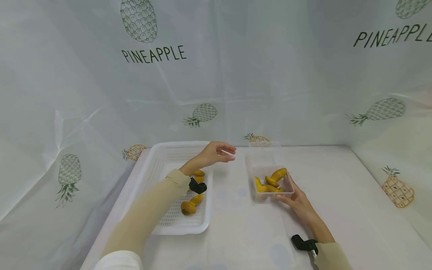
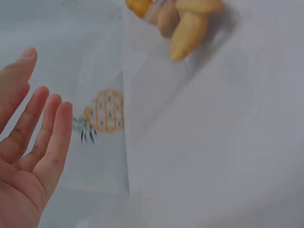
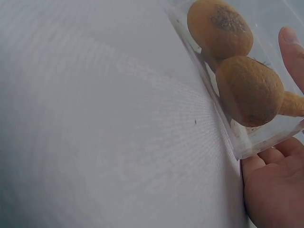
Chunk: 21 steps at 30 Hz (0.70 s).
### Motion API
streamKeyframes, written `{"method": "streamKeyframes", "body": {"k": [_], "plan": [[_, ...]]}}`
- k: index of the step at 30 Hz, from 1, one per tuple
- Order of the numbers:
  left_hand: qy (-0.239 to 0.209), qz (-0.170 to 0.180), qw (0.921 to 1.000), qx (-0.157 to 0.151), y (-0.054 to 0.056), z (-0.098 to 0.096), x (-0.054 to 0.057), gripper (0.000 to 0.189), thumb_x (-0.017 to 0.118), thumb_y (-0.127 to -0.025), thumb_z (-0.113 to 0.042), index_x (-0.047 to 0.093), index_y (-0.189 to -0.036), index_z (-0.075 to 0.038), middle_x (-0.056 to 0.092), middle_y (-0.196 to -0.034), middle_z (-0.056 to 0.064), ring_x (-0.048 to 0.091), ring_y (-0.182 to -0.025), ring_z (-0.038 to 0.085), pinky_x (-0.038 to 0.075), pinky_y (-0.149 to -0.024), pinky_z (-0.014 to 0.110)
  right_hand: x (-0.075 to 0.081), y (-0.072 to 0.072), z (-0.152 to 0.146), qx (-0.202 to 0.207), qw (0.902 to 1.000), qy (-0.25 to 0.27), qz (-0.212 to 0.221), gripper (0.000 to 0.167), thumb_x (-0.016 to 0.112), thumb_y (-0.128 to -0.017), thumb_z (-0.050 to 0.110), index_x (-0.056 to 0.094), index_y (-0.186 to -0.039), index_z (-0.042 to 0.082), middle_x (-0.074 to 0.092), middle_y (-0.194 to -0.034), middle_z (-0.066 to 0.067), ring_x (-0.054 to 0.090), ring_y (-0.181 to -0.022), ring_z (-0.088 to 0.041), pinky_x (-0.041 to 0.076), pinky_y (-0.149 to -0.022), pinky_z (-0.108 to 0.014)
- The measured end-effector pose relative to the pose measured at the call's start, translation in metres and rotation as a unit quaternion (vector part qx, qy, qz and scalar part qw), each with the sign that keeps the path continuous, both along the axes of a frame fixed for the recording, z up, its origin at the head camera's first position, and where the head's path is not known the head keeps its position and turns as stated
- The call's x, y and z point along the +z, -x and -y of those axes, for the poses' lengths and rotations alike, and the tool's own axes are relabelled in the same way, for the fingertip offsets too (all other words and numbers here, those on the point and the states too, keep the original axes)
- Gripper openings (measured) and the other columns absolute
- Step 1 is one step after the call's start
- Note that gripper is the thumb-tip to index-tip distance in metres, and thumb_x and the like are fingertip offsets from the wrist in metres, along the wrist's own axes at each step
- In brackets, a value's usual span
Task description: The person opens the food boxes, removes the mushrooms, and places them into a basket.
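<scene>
My left hand [image 1: 217, 153] hovers over the right edge of the white basket [image 1: 206, 225], fingers spread loosely and holding nothing; the left wrist view also shows this hand [image 2: 35, 152] without anything in it. With thumb and fingers around its near right corner, my right hand [image 1: 300, 204] holds a clear plastic box [image 1: 261, 198] on the table. Yellow-brown mushrooms [image 1: 277, 175] lie inside the box, and their round caps [image 3: 249, 92] show in the right wrist view. More mushrooms [image 1: 190, 205] lie in the basket, partly hidden by my left forearm.
The box's clear lid [image 1: 264, 152] stands raised at its back. A white cloth [image 1: 236, 240] covers the table. Behind and at the sides hangs a pale sheet [image 1: 270, 75] printed with pineapples.
</scene>
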<state>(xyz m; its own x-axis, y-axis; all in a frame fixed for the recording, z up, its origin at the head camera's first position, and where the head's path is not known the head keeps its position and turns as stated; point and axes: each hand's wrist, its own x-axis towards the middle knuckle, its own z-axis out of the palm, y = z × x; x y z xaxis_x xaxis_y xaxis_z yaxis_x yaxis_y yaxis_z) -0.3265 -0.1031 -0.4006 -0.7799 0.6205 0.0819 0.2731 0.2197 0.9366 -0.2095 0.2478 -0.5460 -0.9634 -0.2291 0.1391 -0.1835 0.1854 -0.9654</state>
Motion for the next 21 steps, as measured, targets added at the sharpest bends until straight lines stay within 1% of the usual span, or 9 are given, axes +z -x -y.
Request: {"method": "streamKeyframes", "body": {"k": [2,6,9,12,14,16,18,19,21], "plan": [[0.0,-0.002,0.9998,-0.018,0.0,-0.015,0.0,0.039,0.072,-0.092,-0.003,0.063,-0.129,0.002,0.062,-0.126,0.024,0.07,-0.099,0.024,0.055,-0.09,0.047,0.0,0.0,0.0,0.0,1.0,0.003,0.001,0.094,0.068,-0.096,0.009,0.005,-0.161,0.035,-0.004,-0.166,-0.008,-0.008,-0.15,-0.034,0.022,-0.1,-0.001],[0.011,-0.003,0.9986,-0.052,0.0,-0.04,-0.001,0.038,0.073,-0.091,-0.004,0.064,-0.128,0.0,0.067,-0.121,0.017,0.07,-0.1,0.02,0.057,-0.088,0.037,0.001,0.0,0.0,-0.004,1.0,0.001,0.007,0.095,0.069,-0.095,0.011,0.006,-0.16,0.037,-0.004,-0.166,-0.006,-0.009,-0.15,-0.032,0.018,-0.103,-0.003],[0.019,0.002,0.9973,-0.071,-0.003,-0.054,-0.003,0.036,0.074,-0.091,-0.005,0.066,-0.125,0.0,0.068,-0.119,0.013,0.07,-0.101,0.018,0.057,-0.086,0.032,0.001,0.0,0.002,-0.006,0.9999,-0.004,0.009,0.094,0.07,-0.095,0.012,0.006,-0.16,0.038,-0.002,-0.166,-0.005,-0.008,-0.15,-0.031,0.015,-0.107,-0.005],[0.031,-0.003,0.9958,-0.086,-0.005,-0.067,-0.008,0.034,0.075,-0.09,-0.005,0.067,-0.123,0.0,0.069,-0.117,0.011,0.07,-0.1,0.017,0.057,-0.085,0.029,0.001,0.0,0.002,-0.009,0.9999,-0.01,0.009,0.094,0.07,-0.095,0.013,0.006,-0.16,0.038,-0.001,-0.166,-0.005,-0.006,-0.151,-0.031,0.014,-0.109,-0.009],[0.041,-0.006,0.9945,-0.096,-0.006,-0.076,-0.011,0.033,0.076,-0.089,-0.005,0.068,-0.121,0.0,0.07,-0.116,0.01,0.07,-0.099,0.016,0.057,-0.084,0.028,0.001,0.0,0.002,-0.011,0.9999,-0.01,0.008,0.094,0.07,-0.095,0.013,0.006,-0.16,0.037,0.0,-0.166,-0.005,-0.005,-0.151,-0.031,0.012,-0.115,-0.017],[0.056,-0.011,0.9928,-0.105,-0.008,-0.085,-0.016,0.032,0.076,-0.089,-0.006,0.069,-0.12,-0.001,0.07,-0.116,0.009,0.07,-0.099,0.014,0.057,-0.083,0.026,0.002,0.001,0.002,-0.011,0.9999,-0.006,0.008,0.094,0.07,-0.095,0.012,0.006,-0.16,0.037,-0.001,-0.166,-0.005,-0.006,-0.151,-0.031,0.008,-0.119,-0.03],[0.067,-0.013,0.9908,-0.117,-0.011,-0.094,-0.021,0.032,0.076,-0.089,-0.006,0.07,-0.119,-0.001,0.07,-0.117,0.01,0.07,-0.098,0.012,0.056,-0.083,0.024,0.002,0.0,0.002,-0.009,0.9999,-0.001,0.01,0.094,0.069,-0.095,0.011,0.006,-0.161,0.036,-0.002,-0.166,-0.006,-0.008,-0.15,-0.031,0.005,-0.119,-0.043],[0.073,-0.016,0.9897,-0.122,-0.012,-0.098,-0.023,0.032,0.077,-0.088,-0.007,0.07,-0.119,-0.001,0.069,-0.118,0.011,0.07,-0.098,0.012,0.056,-0.082,0.024,0.002,0.0,0.002,-0.009,0.9999,0.0,0.011,0.094,0.069,-0.096,0.01,0.006,-0.161,0.036,-0.002,-0.166,-0.006,-0.008,-0.15,-0.031,0.005,-0.118,-0.044],[0.082,-0.022,0.9875,-0.133,-0.014,-0.106,-0.027,0.033,0.078,-0.088,-0.007,0.069,-0.119,0.001,0.069,-0.119,0.013,0.07,-0.097,0.011,0.056,-0.082,0.022,0.003,-0.001,0.002,-0.009,0.9999,0.0,0.01,0.094,0.069,-0.096,0.01,0.006,-0.161,0.036,-0.003,-0.166,-0.006,-0.008,-0.15,-0.032,0.009,-0.119,-0.034]]}}
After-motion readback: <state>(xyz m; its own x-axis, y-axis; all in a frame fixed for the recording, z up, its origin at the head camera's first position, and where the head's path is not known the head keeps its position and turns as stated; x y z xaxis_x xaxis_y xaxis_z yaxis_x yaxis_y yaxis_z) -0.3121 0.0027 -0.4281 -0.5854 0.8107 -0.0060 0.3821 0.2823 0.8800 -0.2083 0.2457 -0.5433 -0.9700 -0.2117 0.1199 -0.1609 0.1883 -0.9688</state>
